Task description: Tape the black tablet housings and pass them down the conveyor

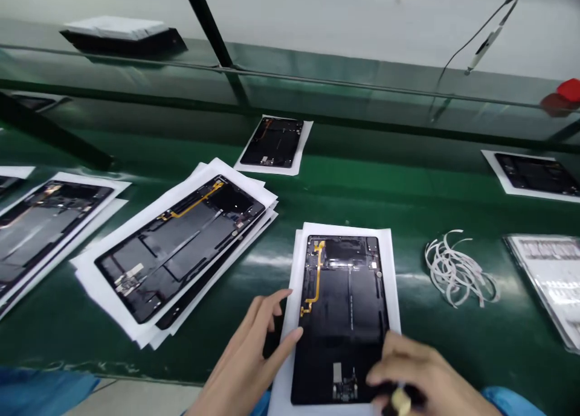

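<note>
A tablet's black back housing [344, 325], with an orange flex cable [318, 277] along its upper left, lies on white sheets [296, 265] in front of me. My left hand [258, 343] is at its left side, fingers spread, thumb at the housing's edge; it holds nothing. Over the lower right corner, my right hand [414, 368] is closed around a small dark tool with a gold-coloured end [401, 400]. Motion blurs the tool, and its kind does not show. Near the housing's bottom edge sits a small circuit board [345, 387].
Stacked housings on paper [181, 247] stand to the left, with another stack [49, 223] beyond. Single housings lie at the back [274, 141] and right [537, 173]. Curled white strips [457, 271] and a clear tray [550, 277] are on the right. A screwdriver-like tool [484, 51] hangs above.
</note>
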Demonstrator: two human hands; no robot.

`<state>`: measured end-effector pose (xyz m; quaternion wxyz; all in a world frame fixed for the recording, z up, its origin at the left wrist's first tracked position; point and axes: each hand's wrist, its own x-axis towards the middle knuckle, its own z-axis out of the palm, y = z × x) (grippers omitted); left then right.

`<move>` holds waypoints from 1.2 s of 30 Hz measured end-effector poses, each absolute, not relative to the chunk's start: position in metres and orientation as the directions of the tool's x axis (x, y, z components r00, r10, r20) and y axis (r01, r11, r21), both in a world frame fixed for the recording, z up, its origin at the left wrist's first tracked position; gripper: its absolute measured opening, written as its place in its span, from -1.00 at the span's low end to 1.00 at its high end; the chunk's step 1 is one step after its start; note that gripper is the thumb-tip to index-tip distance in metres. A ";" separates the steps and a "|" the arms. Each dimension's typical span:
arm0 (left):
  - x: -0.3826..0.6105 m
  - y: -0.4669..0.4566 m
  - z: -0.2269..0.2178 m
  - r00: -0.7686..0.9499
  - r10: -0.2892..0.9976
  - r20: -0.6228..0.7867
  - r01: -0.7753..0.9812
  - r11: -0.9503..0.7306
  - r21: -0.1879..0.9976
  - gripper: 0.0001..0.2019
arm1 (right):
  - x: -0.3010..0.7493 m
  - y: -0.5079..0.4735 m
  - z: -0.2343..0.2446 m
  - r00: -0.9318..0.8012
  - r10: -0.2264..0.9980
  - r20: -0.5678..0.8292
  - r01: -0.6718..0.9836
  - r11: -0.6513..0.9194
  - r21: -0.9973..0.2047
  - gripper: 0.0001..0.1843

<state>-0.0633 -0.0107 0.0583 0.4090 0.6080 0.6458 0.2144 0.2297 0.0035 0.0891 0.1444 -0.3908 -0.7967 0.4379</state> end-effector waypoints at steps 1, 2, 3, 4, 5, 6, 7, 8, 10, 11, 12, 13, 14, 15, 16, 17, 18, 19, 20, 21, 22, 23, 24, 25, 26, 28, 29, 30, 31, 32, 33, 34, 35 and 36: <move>-0.061 -0.005 0.063 0.060 0.977 -0.203 0.681 0.109 0.725 -0.64 | 0.232 0.012 0.089 -0.540 0.837 -0.091 0.474 0.213 -0.854 -0.85; -0.056 0.004 0.068 0.072 0.989 -0.128 0.723 0.037 0.689 -0.69 | 0.235 0.021 0.087 -0.408 0.911 -0.059 0.454 0.146 -0.879 -0.77; -0.048 0.016 0.071 0.110 0.993 -0.045 0.742 -0.052 0.668 -0.74 | 0.237 0.030 0.083 -0.275 0.961 -0.016 0.433 0.109 -0.895 -0.68; -0.038 0.030 0.074 0.168 0.985 0.038 0.745 -0.153 0.649 -0.76 | 0.238 0.037 0.076 -0.167 0.985 0.032 0.405 0.099 -0.909 -0.60; -0.026 0.045 0.074 0.236 0.966 0.110 0.738 -0.252 0.627 -0.76 | 0.239 0.044 0.068 -0.094 0.993 0.067 0.373 0.098 -0.923 -0.54; -0.013 0.060 0.073 0.302 0.939 0.163 0.723 -0.337 0.603 -0.73 | 0.240 0.049 0.059 -0.048 0.995 0.085 0.339 0.096 -0.936 -0.51; 0.000 0.074 0.071 0.362 0.914 0.186 0.709 -0.399 0.582 -0.69 | 0.239 0.053 0.050 -0.019 0.996 0.092 0.309 0.093 -0.947 -0.52; 0.012 0.086 0.067 0.409 0.892 0.191 0.696 -0.441 0.567 -0.66 | 0.238 0.056 0.041 0.003 0.995 0.096 0.288 0.091 -0.953 -0.58; 0.031 0.103 0.057 0.470 0.867 0.163 0.675 -0.472 0.567 -0.65 | 0.236 0.058 0.028 0.028 0.993 0.112 0.284 0.099 -0.954 -0.79; 0.037 0.108 0.053 0.482 0.864 0.144 0.664 -0.468 0.583 -0.68 | 0.236 0.058 0.024 0.037 0.992 0.124 0.293 0.108 -0.950 -0.88; 0.041 0.111 0.049 0.485 0.866 0.125 0.652 -0.453 0.608 -0.72 | 0.235 0.059 0.022 0.036 0.990 0.137 0.302 0.120 -0.946 -0.93; 0.043 0.113 0.046 0.480 0.871 0.107 0.639 -0.431 0.637 -0.77 | 0.234 0.059 0.021 0.029 0.989 0.145 0.307 0.129 -0.943 -0.94; 0.043 0.114 0.045 0.472 0.876 0.096 0.625 -0.410 0.664 -0.83 | 0.234 0.060 0.021 0.017 0.989 0.146 0.307 0.134 -0.942 -0.93; 0.042 0.114 0.044 0.466 0.880 0.090 0.610 -0.393 0.688 -0.88 | 0.234 0.060 0.021 0.006 0.990 0.144 0.305 0.135 -0.943 -0.92; 0.041 0.115 0.044 0.463 0.882 0.088 0.596 -0.383 0.705 -0.90 | 0.235 0.060 0.022 -0.002 0.990 0.143 0.301 0.137 -0.944 -0.91; 0.040 0.114 0.044 0.460 0.883 0.091 0.586 -0.379 0.716 -0.90 | 0.235 0.060 0.022 -0.007 0.989 0.146 0.297 0.141 -0.945 -0.91; 0.039 0.114 0.044 0.457 0.884 0.094 0.581 -0.377 0.721 -0.90 | 0.235 0.060 0.023 -0.003 0.989 0.150 0.291 0.145 -0.946 -0.90; 0.038 0.112 0.044 0.453 0.886 0.096 0.583 -0.375 0.721 -0.90 | 0.235 0.060 0.023 0.006 0.988 0.152 0.288 0.144 -0.947 -0.90; 0.038 0.111 0.044 0.445 0.890 0.096 0.590 -0.372 0.716 -0.91 | 0.235 0.059 0.023 0.018 0.988 0.152 0.288 0.141 -0.947 -0.89; 0.038 0.110 0.044 0.438 0.894 0.094 0.601 -0.369 0.709 -0.91 | 0.234 0.059 0.023 0.029 0.989 0.148 0.289 0.134 -0.948 -0.89; 0.038 0.108 0.043 0.433 0.897 0.094 0.612 -0.369 0.700 -0.91 | 0.234 0.058 0.023 0.038 0.989 0.141 0.289 0.124 -0.949 -0.89; 0.039 0.107 0.042 0.432 0.897 0.094 0.619 -0.371 0.692 -0.91 | 0.234 0.058 0.023 0.045 0.990 0.132 0.290 0.114 -0.950 -0.89; 0.039 0.106 0.041 0.435 0.895 0.095 0.624 -0.376 0.685 -0.90 | 0.233 0.057 0.023 0.049 0.991 0.124 0.291 0.105 -0.951 -0.89; 0.040 0.106 0.040 0.439 0.893 0.099 0.625 -0.383 0.681 -0.90 | 0.233 0.057 0.023 0.053 0.992 0.118 0.294 0.098 -0.951 -0.89; 0.040 0.106 0.039 0.444 0.890 0.101 0.624 -0.388 0.678 -0.90 | 0.232 0.057 0.023 0.056 0.992 0.113 0.298 0.091 -0.950 -0.90; 0.041 0.106 0.037 0.452 0.886 0.102 0.618 -0.394 0.680 -0.90 | 0.232 0.058 0.023 0.067 0.993 0.101 0.309 0.076 -0.948 -0.92; 0.041 0.107 0.037 0.455 0.885 0.102 0.616 -0.395 0.682 -0.90 | 0.232 0.058 0.023 0.075 0.993 0.094 0.311 0.066 -0.948 -0.92; 0.041 0.107 0.037 0.455 0.884 0.104 0.614 -0.397 0.682 -0.90 | 0.232 0.058 0.023 0.082 0.993 0.086 0.309 0.056 -0.949 -0.92; 0.041 0.107 0.037 0.456 0.884 0.107 0.614 -0.399 0.681 -0.90 | 0.233 0.058 0.023 0.092 0.993 0.079 0.301 0.048 -0.952 -0.93; 0.041 0.107 0.036 0.455 0.884 0.109 0.616 -0.401 0.678 -0.90 | 0.233 0.059 0.023 0.103 0.992 0.075 0.290 0.042 -0.956 -0.94; 0.041 0.107 0.036 0.453 0.884 0.113 0.619 -0.404 0.674 -0.90 | 0.233 0.059 0.024 0.118 0.990 0.075 0.276 0.040 -0.960 -0.94; 0.041 0.107 0.036 0.451 0.885 0.115 0.622 -0.404 0.670 -0.90 | 0.233 0.060 0.024 0.130 0.988 0.078 0.265 0.041 -0.963 -0.94; 0.042 0.107 0.036 0.449 0.886 0.116 0.625 -0.404 0.668 -0.90 | 0.233 0.061 0.024 0.138 0.987 0.084 0.256 0.047 -0.966 -0.94; 0.042 0.107 0.036 0.448 0.887 0.112 0.627 -0.401 0.668 -0.90 | 0.233 0.062 0.024 0.138 0.986 0.093 0.250 0.056 -0.967 -0.94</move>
